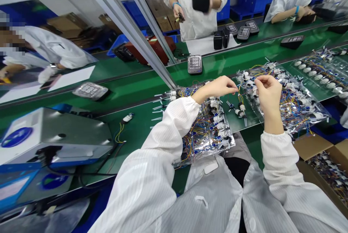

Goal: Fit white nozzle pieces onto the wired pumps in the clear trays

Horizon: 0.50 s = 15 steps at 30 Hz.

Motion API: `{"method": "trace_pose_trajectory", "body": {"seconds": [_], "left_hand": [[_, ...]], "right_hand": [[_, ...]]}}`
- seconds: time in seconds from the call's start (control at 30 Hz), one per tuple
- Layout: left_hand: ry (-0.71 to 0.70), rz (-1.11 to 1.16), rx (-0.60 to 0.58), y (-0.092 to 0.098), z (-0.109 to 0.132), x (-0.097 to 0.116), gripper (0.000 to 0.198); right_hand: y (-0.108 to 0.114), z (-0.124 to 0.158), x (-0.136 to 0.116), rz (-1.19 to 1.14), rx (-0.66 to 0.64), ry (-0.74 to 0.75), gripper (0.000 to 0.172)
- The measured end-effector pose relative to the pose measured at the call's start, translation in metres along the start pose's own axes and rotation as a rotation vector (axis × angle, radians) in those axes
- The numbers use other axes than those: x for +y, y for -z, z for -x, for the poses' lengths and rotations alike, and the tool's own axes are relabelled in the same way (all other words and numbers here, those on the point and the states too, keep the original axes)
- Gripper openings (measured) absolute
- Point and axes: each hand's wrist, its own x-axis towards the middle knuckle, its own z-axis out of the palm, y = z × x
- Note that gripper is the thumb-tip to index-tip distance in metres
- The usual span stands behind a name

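My left hand (217,88) and my right hand (269,93) meet above a green conveyor belt (141,131). Their fingertips pinch thin coloured wires from a small wire harness (240,106), whose white connectors hang between my hands. Beneath my left forearm lies a clear plastic bag of tangled harnesses (208,135). My right hand sits over a second bag of harnesses (288,106). Several loose white connector parts lie on the belt near the first bag.
A cardboard box of harnesses (328,175) stands at lower right. A white machine (54,135) sits at left. Digital blood pressure monitors (194,64) rest on the belts. Co-workers (193,4) in white coats work beyond a metal rail (127,29).
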Motion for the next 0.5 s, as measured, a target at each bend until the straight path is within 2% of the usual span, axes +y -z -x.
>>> {"method": "trace_pose_trajectory", "body": {"seconds": [0.17,0.23,0.4,0.5], "left_hand": [[0.011,0.02,-0.082,-0.01,-0.009,-0.01,0.022],[0.024,0.078,-0.079,-0.014,-0.011,-0.014,0.023],[0.054,0.182,0.114,-0.019,-0.008,-0.015,0.031],[0.039,0.203,0.203,-0.016,-0.008,-0.011,0.033]], "right_hand": [[-0.001,0.002,0.002,-0.036,-0.003,-0.012,0.011],[0.001,0.003,0.001,-0.026,-0.025,-0.017,0.011],[0.008,0.006,0.002,0.094,-0.18,-0.087,0.009],[0.006,0.007,0.007,0.177,-0.229,-0.126,0.009]]}}
